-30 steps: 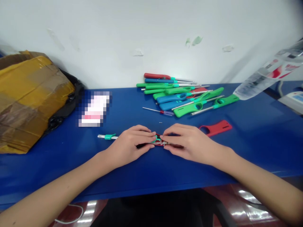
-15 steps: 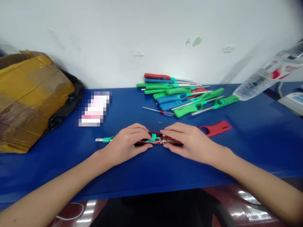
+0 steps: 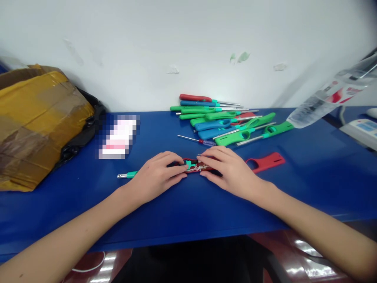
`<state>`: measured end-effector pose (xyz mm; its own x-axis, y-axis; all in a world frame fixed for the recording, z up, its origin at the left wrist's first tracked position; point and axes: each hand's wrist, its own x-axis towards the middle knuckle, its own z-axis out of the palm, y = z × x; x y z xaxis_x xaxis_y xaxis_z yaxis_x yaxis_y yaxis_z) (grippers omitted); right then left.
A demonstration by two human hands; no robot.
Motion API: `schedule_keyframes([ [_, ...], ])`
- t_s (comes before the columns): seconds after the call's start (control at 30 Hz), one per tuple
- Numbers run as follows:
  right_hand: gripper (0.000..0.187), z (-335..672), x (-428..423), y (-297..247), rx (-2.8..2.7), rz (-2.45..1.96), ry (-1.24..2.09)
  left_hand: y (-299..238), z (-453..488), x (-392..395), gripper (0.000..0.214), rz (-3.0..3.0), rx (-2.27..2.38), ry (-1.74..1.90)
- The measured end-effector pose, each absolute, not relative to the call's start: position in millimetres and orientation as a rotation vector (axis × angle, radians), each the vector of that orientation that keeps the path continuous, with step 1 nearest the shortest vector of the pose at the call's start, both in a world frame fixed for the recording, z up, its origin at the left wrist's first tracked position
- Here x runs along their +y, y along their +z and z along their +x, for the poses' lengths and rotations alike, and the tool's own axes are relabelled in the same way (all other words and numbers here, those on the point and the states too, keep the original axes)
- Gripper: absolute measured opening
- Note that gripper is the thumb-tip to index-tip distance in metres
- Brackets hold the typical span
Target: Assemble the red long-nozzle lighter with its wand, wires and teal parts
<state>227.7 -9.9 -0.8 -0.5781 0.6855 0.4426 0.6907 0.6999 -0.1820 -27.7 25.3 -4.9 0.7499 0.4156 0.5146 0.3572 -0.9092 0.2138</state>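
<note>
Left hand (image 3: 156, 175): grip clenched on open red lighter (image 3: 196, 166), left end.
Right hand (image 3: 229, 172): grip clenched, same lighter, right end.
Red casing half (image 3: 266, 162): right of lighter, apart.

- Table top (image 3: 59, 212): blue, running across the frame.
- Upper left of the table: cardboard parcel (image 3: 38, 118) bound in yellow tape, resting against a black plastic bag (image 3: 85, 135).
- Just right of the bag: pink-and-white item (image 3: 119, 136), pixelated, kind not legible.
- Upper middle: heap of long-nosed utility lighters (image 3: 212, 125), green, blue and red.
- Just below the heap: small screwdriver (image 3: 207, 142), red handle.
- Right of centre: red lighter shell (image 3: 266, 162), lying flat.
- Upper right: clear plastic wrapping (image 3: 319, 102), red print, overhanging the table.
- Far right edge: white plastic unit (image 3: 361, 133) with blue panels.
- Behind: white wall (image 3: 188, 43), scuffed and patchy.
- Below the table: glossy red floor (image 3: 312, 251), white cable (image 3: 88, 270) at lower left.
</note>
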Motion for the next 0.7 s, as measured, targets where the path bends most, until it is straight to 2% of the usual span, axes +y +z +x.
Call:
schedule_keyframes([
  [0.1,0.036,230.2,-7.6,-1.8,-2.356,-1.082,-0.018,-6.0,-29.1,29.4,0.019,2.854,0.629,0.876],
  [0.33,0.026,232.8,-7.0,-1.0,-2.368,-1.045,0.023,-4.7,-29.9,30.6,0.019,2.777,0.637,0.881],
  [0.7,0.025,234.0,-6.3,-2.9,-2.426,-0.982,-0.116,-5.9,-30.7,30.3,0.018,2.773,0.612,0.855],
])
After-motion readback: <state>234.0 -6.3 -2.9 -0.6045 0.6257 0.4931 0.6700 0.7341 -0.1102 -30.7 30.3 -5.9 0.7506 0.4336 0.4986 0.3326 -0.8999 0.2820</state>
